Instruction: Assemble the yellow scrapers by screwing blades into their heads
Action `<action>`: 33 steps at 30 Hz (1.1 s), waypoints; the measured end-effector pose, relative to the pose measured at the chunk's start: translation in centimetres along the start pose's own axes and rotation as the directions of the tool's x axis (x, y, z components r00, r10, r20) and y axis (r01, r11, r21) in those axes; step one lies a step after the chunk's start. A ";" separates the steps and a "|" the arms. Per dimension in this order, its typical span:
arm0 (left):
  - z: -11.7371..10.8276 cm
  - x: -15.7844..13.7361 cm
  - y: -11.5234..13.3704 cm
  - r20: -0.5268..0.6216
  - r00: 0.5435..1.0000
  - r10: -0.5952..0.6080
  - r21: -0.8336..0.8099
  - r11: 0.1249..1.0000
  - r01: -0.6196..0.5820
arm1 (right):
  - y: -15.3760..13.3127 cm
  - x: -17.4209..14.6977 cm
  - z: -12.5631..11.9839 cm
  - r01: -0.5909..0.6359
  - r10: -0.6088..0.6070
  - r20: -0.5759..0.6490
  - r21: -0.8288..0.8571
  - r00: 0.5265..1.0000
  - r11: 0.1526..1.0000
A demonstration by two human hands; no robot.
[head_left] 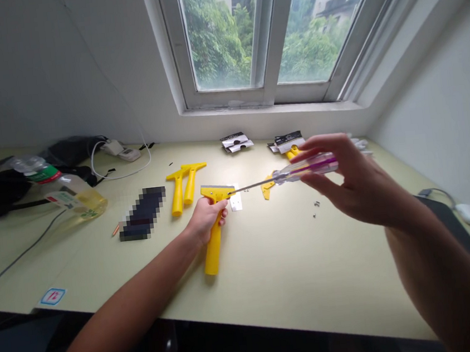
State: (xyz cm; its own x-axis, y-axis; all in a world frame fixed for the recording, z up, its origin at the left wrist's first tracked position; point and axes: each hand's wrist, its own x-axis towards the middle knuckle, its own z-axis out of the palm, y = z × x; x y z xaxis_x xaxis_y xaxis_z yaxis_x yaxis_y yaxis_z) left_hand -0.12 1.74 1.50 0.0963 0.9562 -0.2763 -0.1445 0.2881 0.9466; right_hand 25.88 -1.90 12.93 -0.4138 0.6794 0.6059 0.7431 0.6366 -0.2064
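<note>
My left hand point(206, 219) is closed around the neck of a yellow scraper point(213, 251), whose wide head with a metal blade edge points away from me. In my right hand point(345, 181) is a screwdriver point(305, 169) with a clear and purple handle, held between thumb and fingers. Its thin shaft reaches left, and the tip meets the right side of the scraper's head. Just behind the head lies a small white plate point(236, 203) with tiny screws near it. A loose yellow head piece point(266, 188) lies under the screwdriver's handle end.
Two more yellow scrapers point(189, 183) lie at the left, near a pixelated dark object point(142, 215). Small metal screws point(316, 204) sit right of centre. Black-and-white packaging point(235, 142) is at the back; a bottle point(66, 185) leans at left, a dark flat device point(452, 226) at right.
</note>
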 end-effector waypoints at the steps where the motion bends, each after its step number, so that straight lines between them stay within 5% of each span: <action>1: 0.0 0.0 0.0 0.001 1.000 0.003 -0.002 1.000 -0.003 | 0.0 0.0 0.0 -0.023 0.023 -0.031 -0.023 0.999 0.999; 13: 0.0 0.3 -0.2 -0.005 0.999 0.047 -0.022 0.999 -0.047 | 0.6 0.0 0.1 -0.019 0.019 0.000 -0.013 1.000 1.000; 17: 0.0 0.2 -0.4 0.022 0.999 0.039 -0.019 0.999 -0.038 | 0.7 -0.1 0.1 -0.130 0.128 -0.047 -0.052 0.991 0.990; 20: 0.0 0.2 -0.5 0.026 0.999 0.042 -0.028 0.999 -0.042 | 0.7 -0.2 -0.1 -0.076 0.076 0.030 -0.002 0.997 0.997; 25: 0.0 0.2 -0.6 0.055 0.997 0.052 -0.014 0.999 -0.051 | 0.2 0.0 -0.3 -0.075 0.070 -0.063 -0.087 0.996 0.993; 28: 0.2 0.2 -0.6 0.033 0.999 0.021 -0.036 0.999 -0.020 | 0.0 0.0 -0.1 -0.002 0.004 0.032 -0.045 0.999 0.999; 33: 0.3 0.2 -0.5 -0.002 1.000 0.006 -0.071 0.997 -0.006 | 0.5 -0.1 0.3 -0.057 0.057 0.010 -0.032 0.998 0.998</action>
State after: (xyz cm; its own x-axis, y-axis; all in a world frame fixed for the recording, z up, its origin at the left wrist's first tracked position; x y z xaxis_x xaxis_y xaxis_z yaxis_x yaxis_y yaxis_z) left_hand 0.24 1.81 1.05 0.0936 0.9579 -0.2714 -0.2150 0.2856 0.9339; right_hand 26.15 -1.50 12.49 -0.3758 0.7181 0.5858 0.7819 0.5849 -0.2154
